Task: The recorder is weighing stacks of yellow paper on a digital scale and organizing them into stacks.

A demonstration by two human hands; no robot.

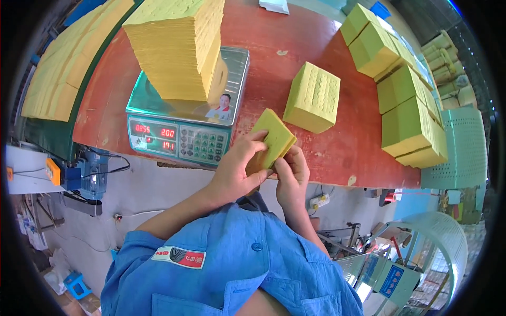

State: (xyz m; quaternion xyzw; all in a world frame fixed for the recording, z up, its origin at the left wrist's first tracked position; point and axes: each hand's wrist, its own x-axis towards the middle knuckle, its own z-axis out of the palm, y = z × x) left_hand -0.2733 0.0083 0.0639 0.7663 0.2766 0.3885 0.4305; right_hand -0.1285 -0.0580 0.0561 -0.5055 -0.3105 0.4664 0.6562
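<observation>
Between my hands, at the near edge of the red table, is a thin stack of yellow paper sheets [274,139]. My left hand [238,166] grips its left side, with the thumb at the lower edge. The fingers of my right hand [293,171] pinch the lower right corner. Left of the stack stands a digital scale [179,139] with a lit red display and a keypad. A tall pile of yellow paper [171,58] rests on its metal pan. Beyond my right hand sits a block of yellow paper [312,97] with scalloped marks on top.
Several yellow paper blocks [406,113] line the right side of the red table [263,39]. More yellow paper [74,63] lies on a green-edged surface at the left. A perforated metal panel [454,147] stands at the table's right end. Machinery [395,274] is at the lower right.
</observation>
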